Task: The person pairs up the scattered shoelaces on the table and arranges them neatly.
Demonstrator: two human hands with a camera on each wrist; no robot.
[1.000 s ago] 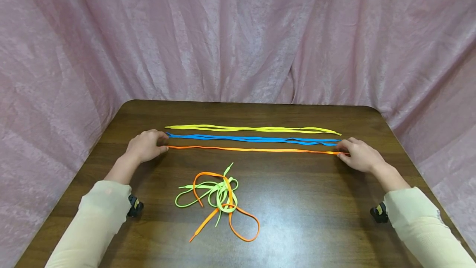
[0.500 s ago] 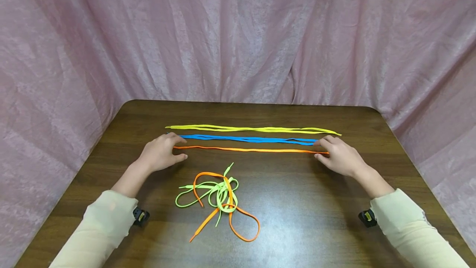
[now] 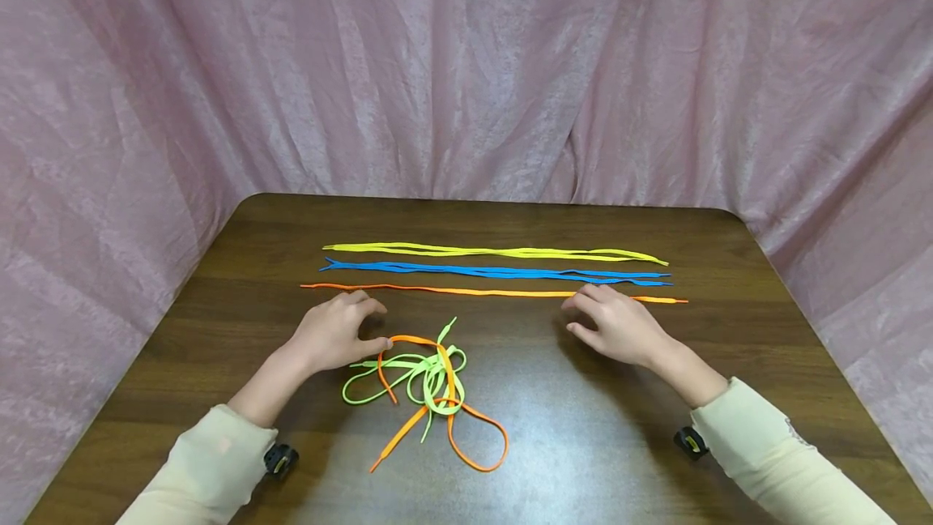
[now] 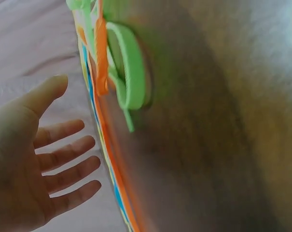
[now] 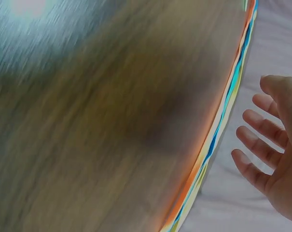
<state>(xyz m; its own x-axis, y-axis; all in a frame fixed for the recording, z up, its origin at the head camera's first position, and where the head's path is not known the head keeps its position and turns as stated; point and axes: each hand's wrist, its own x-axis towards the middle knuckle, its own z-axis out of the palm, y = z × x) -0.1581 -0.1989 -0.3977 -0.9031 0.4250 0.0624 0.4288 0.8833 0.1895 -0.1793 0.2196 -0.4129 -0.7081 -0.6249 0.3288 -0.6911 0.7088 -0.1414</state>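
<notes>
My left hand [image 3: 335,332], fingers spread and holding nothing, hovers at the left side of a tangle of shoelaces. In that tangle a lime-green shoelace [image 3: 435,383] is looped together with an orange shoelace [image 3: 481,416]. My right hand [image 3: 615,324] is also empty, its fingertips overlapping a straight orange shoelace [image 3: 466,292] in the head view. Both wrist views show relaxed, separated fingers, with the left thumb [image 4: 56,87] apart from the rest. Behind the straight orange lace lie blue shoelaces [image 3: 466,271], stretched out side by side.
Yellow shoelaces [image 3: 466,252] form the farthest row, parallel to the blue ones. All lie on a brown wooden table [image 3: 583,444] with rounded far corners. A pink curtain [image 3: 466,71] hangs round its back and sides.
Both hands have left the ends of the straight orange lace and moved inward and nearer to me. Its two ends now show. The tangle has stayed in place.
</notes>
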